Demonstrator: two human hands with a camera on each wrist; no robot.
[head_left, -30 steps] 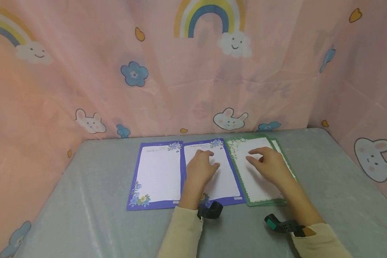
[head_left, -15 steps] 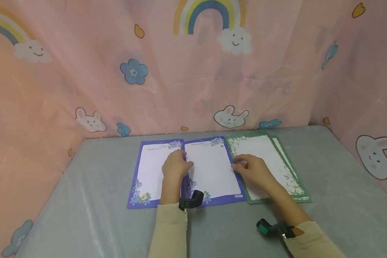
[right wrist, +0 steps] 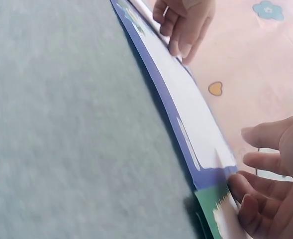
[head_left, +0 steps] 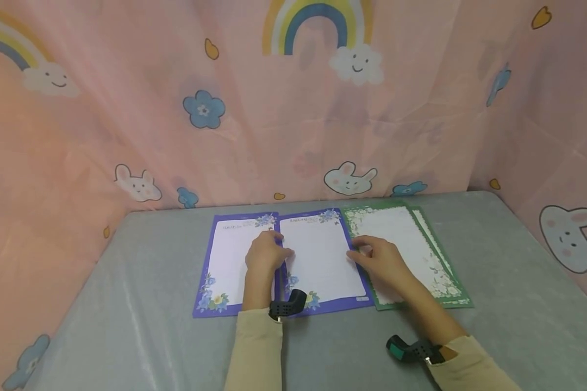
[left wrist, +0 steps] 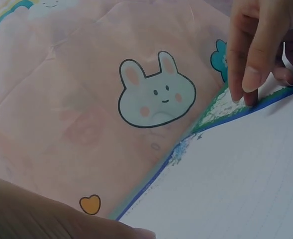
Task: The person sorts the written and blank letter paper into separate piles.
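Note:
Two sheets of purple-bordered letter paper lie side by side, the left sheet (head_left: pixel 225 260) and the right sheet (head_left: pixel 318 271), with blue flowers in their corners. My left hand (head_left: pixel 264 255) is at the seam between them, thumb and fingers apart, fingertips over the right sheet's left edge. At that same sheet's right edge, my right hand (head_left: pixel 381 260) has its fingertips close to the purple border, fingers loosely bent. Beneath the right hand lies green-bordered letter paper (head_left: pixel 396 222). In the right wrist view, the fingers (right wrist: pixel 265 162) are spread beside the purple and green edges.
A second green-bordered sheet (head_left: pixel 429 231) shows from under the first at its right side. The grey table (head_left: pixel 151 271) meets a pink printed curtain (head_left: pixel 274 136) at the back. Black wrist devices (head_left: pixel 288 305) are strapped to both arms.
Both hands have moved left: the left hand from over the right purple sheet to the seam, the right hand from the green sheet to the purple sheet's right edge. The sheets look unmoved.

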